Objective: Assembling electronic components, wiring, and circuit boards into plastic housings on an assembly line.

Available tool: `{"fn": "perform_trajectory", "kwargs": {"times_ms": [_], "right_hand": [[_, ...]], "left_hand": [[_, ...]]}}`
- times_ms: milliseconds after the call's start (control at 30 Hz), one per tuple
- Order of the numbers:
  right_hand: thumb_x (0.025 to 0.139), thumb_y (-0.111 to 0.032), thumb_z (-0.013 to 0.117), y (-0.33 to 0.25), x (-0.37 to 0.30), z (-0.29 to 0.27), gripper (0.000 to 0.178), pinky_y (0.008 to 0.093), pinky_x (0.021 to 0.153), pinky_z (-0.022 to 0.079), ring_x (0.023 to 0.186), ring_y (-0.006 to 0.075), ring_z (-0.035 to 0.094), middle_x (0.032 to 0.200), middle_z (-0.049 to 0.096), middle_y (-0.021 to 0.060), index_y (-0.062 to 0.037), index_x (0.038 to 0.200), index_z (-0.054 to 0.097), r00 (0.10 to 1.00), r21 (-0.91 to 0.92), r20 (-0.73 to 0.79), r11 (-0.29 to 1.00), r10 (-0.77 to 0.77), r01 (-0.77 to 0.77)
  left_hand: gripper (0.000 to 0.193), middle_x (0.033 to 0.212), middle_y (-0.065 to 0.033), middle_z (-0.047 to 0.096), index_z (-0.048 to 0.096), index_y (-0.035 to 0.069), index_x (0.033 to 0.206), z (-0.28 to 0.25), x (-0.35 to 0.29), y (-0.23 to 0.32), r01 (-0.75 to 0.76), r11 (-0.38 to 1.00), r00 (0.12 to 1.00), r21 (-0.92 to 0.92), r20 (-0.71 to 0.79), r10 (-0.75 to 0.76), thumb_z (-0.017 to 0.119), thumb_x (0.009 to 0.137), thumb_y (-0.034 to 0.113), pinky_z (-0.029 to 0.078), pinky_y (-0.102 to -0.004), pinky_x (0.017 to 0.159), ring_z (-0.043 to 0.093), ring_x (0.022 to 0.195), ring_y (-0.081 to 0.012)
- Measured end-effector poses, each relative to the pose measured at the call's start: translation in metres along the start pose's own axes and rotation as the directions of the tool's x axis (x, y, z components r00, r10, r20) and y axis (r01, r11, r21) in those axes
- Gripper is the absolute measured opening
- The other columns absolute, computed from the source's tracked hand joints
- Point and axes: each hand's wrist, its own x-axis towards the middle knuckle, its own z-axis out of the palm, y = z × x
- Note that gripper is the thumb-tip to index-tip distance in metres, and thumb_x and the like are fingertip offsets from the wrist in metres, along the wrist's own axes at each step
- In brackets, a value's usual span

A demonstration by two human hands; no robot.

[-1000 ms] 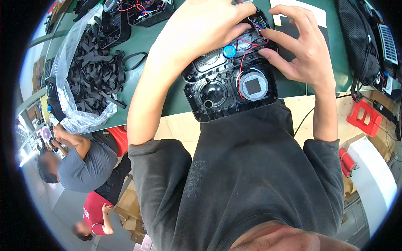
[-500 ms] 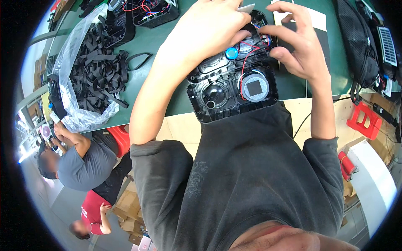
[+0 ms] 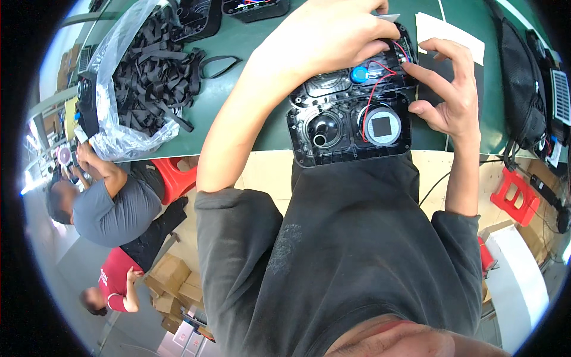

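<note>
An opened black plastic speaker housing (image 3: 351, 156) lies at the table's front edge, in two halves. The near half carries a round speaker driver (image 3: 383, 127) with a dark square at its centre. In the far half sits a small blue round component (image 3: 358, 74), with red wires (image 3: 377, 89) running about it. My left hand (image 3: 342, 38) is closed over the far half, a thin flat silvery piece (image 3: 389, 18) sticking out from its fingers. My right hand (image 3: 449, 89) is at the housing's right side, fingers and thumb apart, index fingertip by the wires.
A clear plastic bag (image 3: 107, 125) of black straps (image 3: 151, 83) lies at the left. More black housings (image 3: 256, 11) are at the back. White paper (image 3: 450, 35) and a black bag (image 3: 520, 83) lie right. Two people sit at left; a red stool (image 3: 516, 195) stands right.
The view has shifted, so the table and housing appear farther right. My left hand keeps the silvery piece over the far half. My right index finger stays near the wires.
</note>
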Motion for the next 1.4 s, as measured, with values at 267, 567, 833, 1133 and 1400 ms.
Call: {"fn": "perform_trajectory", "kwargs": {"times_ms": [267,567,833,1133,1400], "right_hand": [[0.084,-0.065,0.07,0.001,-0.002,0.008,0.064,0.0416,0.091,0.046,0.105,0.0299,0.054,0.132,0.059,0.0146,-0.0073,0.108,0.079,0.997,0.067,-0.012,0.995,0.074,-0.073],[0.1,-0.072,0.047,0.001,-0.002,-0.001,0.077,0.0415,0.095,0.047,0.116,0.0309,0.054,0.135,0.056,0.0192,-0.0025,0.115,0.077,0.991,0.112,-0.003,0.985,0.135,-0.134],[0.103,-0.069,0.044,0.012,0.0,-0.024,0.079,0.0418,0.092,0.048,0.111,0.0291,0.058,0.136,0.054,0.021,0.0011,0.115,0.077,0.977,0.193,-0.114,0.968,0.182,-0.158],[0.101,-0.054,0.058,0.007,0.026,-0.031,0.059,0.0392,0.088,0.048,0.105,0.029,0.059,0.119,0.066,0.0173,0.0021,0.105,0.076,0.997,0.195,-0.066,0.981,0.026,-0.012],[0.099,-0.044,0.065,0.009,0.022,-0.032,0.048,0.0376,0.087,0.047,0.099,0.028,0.059,0.115,0.067,0.016,0.0024,0.103,0.075,0.997,0.239,-0.071,0.971,0.029,-0.011]], "left_hand": [[0.02,0.101,-0.0102,0.064,0.077,0.013,0.105,0.015,0.003,-0.002,0.104,0.991,0.989,0.089,0.099,-0.112,0.072,0.091,0.026,0.049,-0.0435,0.088,0.063,0.102,-0.0292],[0.016,0.101,-0.0052,0.072,0.081,0.014,0.102,-0.01,-0.034,-0.014,-0.041,0.999,0.962,0.0,-0.27,0.039,0.077,0.09,0.025,0.056,-0.0386,0.085,0.071,0.097,-0.0237],[0.038,0.078,-0.0056,0.066,0.074,0.007,0.085,-0.029,-0.161,-0.007,0.584,0.635,0.809,0.505,-0.298,-0.507,0.079,0.088,0.045,0.052,-0.0377,0.067,0.067,0.072,-0.0262],[0.036,0.079,-0.0074,0.066,0.066,0.008,0.081,0.002,-0.159,-0.027,0.785,0.402,0.619,0.472,-0.562,-0.549,0.078,0.089,0.04,0.051,-0.0431,0.069,0.066,0.077,-0.0283],[0.024,0.087,-0.0093,0.071,0.07,0.01,0.09,0.006,-0.159,-0.038,0.863,0.324,0.5,0.389,-0.553,-0.667,0.075,0.091,0.033,0.052,-0.0432,0.077,0.07,0.088,-0.0284]]}}
